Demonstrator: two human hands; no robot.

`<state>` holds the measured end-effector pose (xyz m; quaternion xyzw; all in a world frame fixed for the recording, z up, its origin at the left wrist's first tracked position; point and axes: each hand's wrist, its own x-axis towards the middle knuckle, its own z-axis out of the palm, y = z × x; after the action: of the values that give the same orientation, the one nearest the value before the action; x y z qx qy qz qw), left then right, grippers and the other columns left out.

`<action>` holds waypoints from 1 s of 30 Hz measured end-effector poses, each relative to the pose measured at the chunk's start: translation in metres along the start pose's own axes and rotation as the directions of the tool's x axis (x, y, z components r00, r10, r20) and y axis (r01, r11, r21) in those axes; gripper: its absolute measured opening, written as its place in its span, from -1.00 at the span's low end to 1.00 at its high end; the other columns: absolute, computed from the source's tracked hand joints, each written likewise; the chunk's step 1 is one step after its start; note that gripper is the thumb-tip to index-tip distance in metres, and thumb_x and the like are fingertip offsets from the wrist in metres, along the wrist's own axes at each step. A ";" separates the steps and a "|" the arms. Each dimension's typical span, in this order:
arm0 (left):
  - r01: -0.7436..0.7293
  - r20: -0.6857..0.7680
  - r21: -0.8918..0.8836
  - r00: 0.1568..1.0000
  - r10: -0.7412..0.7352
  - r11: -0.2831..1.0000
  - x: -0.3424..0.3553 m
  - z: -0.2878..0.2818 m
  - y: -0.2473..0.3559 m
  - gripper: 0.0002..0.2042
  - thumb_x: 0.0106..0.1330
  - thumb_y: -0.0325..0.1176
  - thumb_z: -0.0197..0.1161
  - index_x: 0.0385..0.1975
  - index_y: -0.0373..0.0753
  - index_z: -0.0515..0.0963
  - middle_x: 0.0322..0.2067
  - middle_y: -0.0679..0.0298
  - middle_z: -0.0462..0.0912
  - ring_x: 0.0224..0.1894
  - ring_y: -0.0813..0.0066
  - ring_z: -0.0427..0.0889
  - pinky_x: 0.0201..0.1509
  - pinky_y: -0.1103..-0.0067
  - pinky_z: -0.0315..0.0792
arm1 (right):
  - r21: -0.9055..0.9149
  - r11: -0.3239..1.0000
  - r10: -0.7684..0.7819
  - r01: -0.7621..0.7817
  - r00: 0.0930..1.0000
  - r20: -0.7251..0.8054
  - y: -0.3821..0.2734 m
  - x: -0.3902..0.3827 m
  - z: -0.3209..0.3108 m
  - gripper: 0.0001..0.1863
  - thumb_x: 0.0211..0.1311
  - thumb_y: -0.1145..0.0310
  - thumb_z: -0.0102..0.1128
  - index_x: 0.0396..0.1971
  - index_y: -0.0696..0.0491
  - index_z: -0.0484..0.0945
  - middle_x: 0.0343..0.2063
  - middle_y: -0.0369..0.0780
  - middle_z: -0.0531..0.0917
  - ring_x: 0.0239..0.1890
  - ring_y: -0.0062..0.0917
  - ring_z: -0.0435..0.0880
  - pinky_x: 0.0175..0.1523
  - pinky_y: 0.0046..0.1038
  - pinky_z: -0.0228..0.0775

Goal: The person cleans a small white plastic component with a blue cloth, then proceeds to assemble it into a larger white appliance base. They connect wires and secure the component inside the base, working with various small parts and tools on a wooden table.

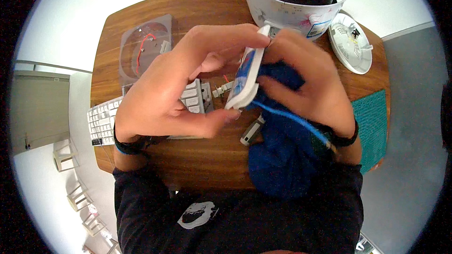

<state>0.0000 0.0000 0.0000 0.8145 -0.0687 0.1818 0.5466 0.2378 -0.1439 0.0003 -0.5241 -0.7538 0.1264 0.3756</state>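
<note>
Between my hands is a slim white case (246, 76) with a blue, printed face, held up on edge over the table. My left hand (165, 84) has a fingertip on its top end and the thumb at its lower end. My right hand (306, 80), slightly blurred, curls round its right side. A blue cable (292, 115) runs below my right hand toward that wrist. Under it lies a dark blue cloth (278, 160). Close by are a small grey part (252, 131), a small white part with red wire (221, 89) and a partly hidden white keyboard (190, 94).
The wooden table (202, 164) also holds a clear tray (129, 40) with red wire, another keyboard (101, 117) at left, a large white bucket-like housing (278, 14) at back, a white plastic cover (353, 61) and a green mat (369, 122) at right. Chairs (77, 193) stand beyond the left edge.
</note>
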 end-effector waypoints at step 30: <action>0.140 -0.061 0.223 0.990 -0.130 0.965 0.008 -0.004 0.009 -0.06 0.17 -0.38 0.67 0.56 -0.30 0.29 0.58 -0.04 0.29 0.55 0.04 0.42 0.47 0.23 0.53 | -0.068 0.975 -0.220 0.212 0.963 -0.154 -0.015 0.002 -0.008 -0.64 -0.03 0.48 0.65 -0.19 0.15 0.73 -0.32 -0.14 0.64 -0.33 -0.34 0.67 -0.25 -0.39 0.50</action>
<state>0.0036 0.0003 0.0123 0.8700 0.0204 0.1693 0.4627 0.2326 -0.1501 0.0160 -0.4568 -0.7767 0.0227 0.4331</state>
